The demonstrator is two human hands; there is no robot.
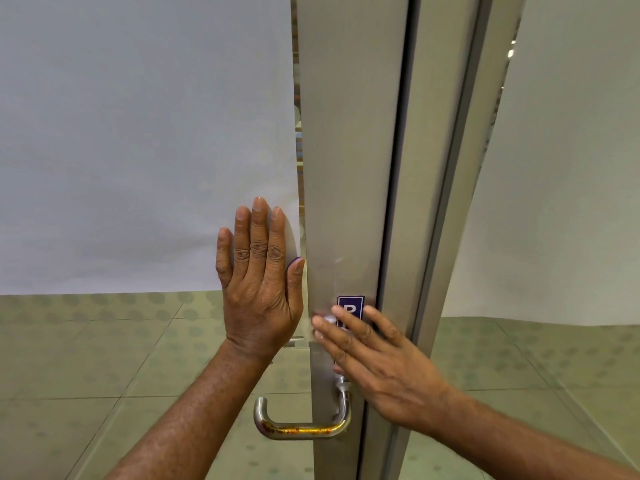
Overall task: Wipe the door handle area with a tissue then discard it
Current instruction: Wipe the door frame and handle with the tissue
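Head view: frosted glass door panel (138,133) with a brushed aluminium stile (346,168), tiled floor (69,375) seen through the clear lower glass.

My left hand (258,282) is spread flat, fingers up, pressed on the glass just beside the stile; it holds nothing.

My right hand (377,362) is laid flat on the stile, fingers pointing up-left across a purple sticker (350,304). A pale blurred wad at its fingertips (323,322) is probably the tissue (311,327); I cannot tell for certain.

The lever handle (301,424) sits directly below the right hand, long axis horizontal, running left from its pivot, rust-stained on top. Judgement: the right hand is nearer; the next stroke must go straight down.
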